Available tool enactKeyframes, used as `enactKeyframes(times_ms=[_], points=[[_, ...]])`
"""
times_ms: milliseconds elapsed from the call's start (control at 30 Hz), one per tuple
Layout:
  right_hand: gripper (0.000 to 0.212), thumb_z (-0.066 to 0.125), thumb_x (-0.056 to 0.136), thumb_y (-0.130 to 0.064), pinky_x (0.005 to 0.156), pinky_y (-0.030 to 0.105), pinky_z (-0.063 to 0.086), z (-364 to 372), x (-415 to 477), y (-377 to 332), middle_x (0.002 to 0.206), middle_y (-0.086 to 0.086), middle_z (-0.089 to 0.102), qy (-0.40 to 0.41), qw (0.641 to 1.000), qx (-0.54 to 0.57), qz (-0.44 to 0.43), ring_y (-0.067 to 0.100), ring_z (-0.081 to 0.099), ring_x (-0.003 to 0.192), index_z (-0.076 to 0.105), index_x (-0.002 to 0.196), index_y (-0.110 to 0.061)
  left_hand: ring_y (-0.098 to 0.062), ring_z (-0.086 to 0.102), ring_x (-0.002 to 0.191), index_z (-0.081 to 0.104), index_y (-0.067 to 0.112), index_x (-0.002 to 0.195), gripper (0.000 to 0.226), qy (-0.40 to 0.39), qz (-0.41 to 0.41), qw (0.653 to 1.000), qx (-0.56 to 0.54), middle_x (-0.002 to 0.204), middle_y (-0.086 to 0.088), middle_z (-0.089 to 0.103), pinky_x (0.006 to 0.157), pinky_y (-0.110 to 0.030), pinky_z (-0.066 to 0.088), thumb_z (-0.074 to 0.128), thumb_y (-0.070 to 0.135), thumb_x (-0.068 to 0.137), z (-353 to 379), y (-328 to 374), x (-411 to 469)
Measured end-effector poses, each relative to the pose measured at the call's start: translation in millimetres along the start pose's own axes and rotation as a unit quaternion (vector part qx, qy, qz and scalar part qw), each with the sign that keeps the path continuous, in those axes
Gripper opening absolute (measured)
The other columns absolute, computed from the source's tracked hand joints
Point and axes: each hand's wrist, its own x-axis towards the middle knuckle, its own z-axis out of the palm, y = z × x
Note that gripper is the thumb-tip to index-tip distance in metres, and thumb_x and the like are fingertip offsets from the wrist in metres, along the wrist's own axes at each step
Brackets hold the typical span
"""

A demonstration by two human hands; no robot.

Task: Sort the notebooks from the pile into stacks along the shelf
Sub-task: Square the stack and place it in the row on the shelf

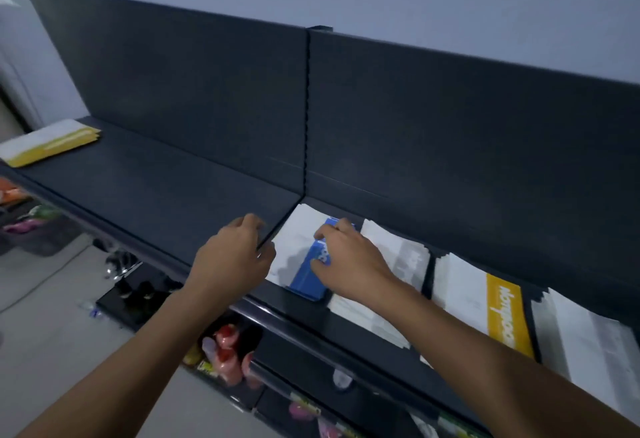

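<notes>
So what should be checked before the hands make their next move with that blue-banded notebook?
1. Right hand rests on the blue-banded notebook: ok.
2. Its grip on it: cannot tell.
3. Left hand at the left edge of the white stack: ok.
4. Notebook squared with that stack: cannot tell, blurred.
5. Bare shelf to the left for more stacks: ok.

The dark shelf (156, 195) before me carried five stacks.
A yellow-edged stack (50, 146) lay far left; at the right, side by side, sat a blue-banded stack (304, 275), a grey-printed white stack (407, 257), a yellow-banded stack (485, 306) and a plain white stack (588, 340).
</notes>
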Motion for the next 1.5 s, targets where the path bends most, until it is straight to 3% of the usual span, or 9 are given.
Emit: enactKeyframes(times_ms=[167, 467, 600, 833, 1200, 1500], points=[[0.043, 0.056, 0.096, -0.034, 0.083, 0.036, 0.048, 22.0, 39.2, -67.1, 0.136, 0.001, 0.045, -0.006, 0.999, 0.002, -0.034, 0.024, 0.057, 0.110, 0.049, 0.137, -0.023, -0.026, 0.063, 0.099, 0.050, 0.023, 0.127, 0.042, -0.003, -0.020, 1.000, 0.005, 0.122, 0.002, 0.059, 0.081, -0.043, 0.055, 0.052, 0.048, 0.093, -29.5, -73.6, 11.1], [0.043, 0.059, 0.098, -0.034, 0.083, 0.034, 0.048, 50.8, 117.2, -175.8, 0.140, 0.001, 0.043, -0.029, 0.992, 0.024, -0.122, 0.026, 0.055, 0.113, 0.050, 0.138, -0.022, -0.021, 0.061, 0.103, 0.048, 0.020, 0.132, 0.051, 0.002, -0.080, 0.996, 0.033, 0.124, -0.001, 0.056, 0.083, -0.040, 0.055, 0.053, 0.050, 0.091, -72.4, -184.6, 35.3], [0.040, 0.058, 0.099, -0.032, 0.077, 0.034, 0.047, 68.5, 159.4, -219.6, 0.138, 0.000, 0.043, -0.049, 0.987, 0.031, -0.147, 0.021, 0.049, 0.103, 0.050, 0.137, -0.022, -0.021, 0.061, 0.105, 0.048, 0.021, 0.132, 0.050, 0.003, -0.105, 0.994, 0.041, 0.125, 0.000, 0.056, 0.082, -0.038, 0.055, 0.054, 0.050, 0.092, -88.4, -229.7, 55.0], [0.041, 0.058, 0.096, -0.034, 0.092, 0.042, 0.049, 93.7, 254.2, -300.5, 0.135, -0.001, 0.044, -0.056, 0.980, 0.041, -0.185, 0.030, 0.055, 0.115, 0.051, 0.134, -0.023, -0.018, 0.062, 0.102, 0.051, 0.021, 0.131, 0.047, 0.024, -0.122, 0.991, 0.057, 0.126, 0.002, 0.057, 0.082, -0.038, 0.055, 0.056, 0.047, 0.092, -125.1, -318.5, 106.2], [0.042, 0.061, 0.094, -0.036, 0.090, 0.041, 0.050, 131.0, 352.7, -400.5, 0.135, 0.000, 0.047, -0.085, 0.975, 0.016, -0.205, 0.030, 0.058, 0.115, 0.052, 0.134, -0.024, -0.017, 0.062, 0.098, 0.055, 0.020, 0.127, 0.043, 0.049, -0.150, 0.987, 0.044, 0.116, 0.001, 0.061, 0.083, -0.037, 0.055, 0.057, 0.045, 0.092, -153.2, -438.7, 163.7], [0.041, 0.060, 0.095, -0.037, 0.092, 0.041, 0.051, 161.8, 417.2, -488.7, 0.137, 0.001, 0.047, -0.087, 0.982, -0.009, -0.168, 0.030, 0.060, 0.112, 0.052, 0.134, -0.023, -0.016, 0.063, 0.101, 0.055, 0.020, 0.127, 0.041, 0.042, -0.112, 0.992, 0.040, 0.118, 0.002, 0.061, 0.082, -0.035, 0.055, 0.055, 0.044, 0.094, -183.1, -544.8, 217.7]])
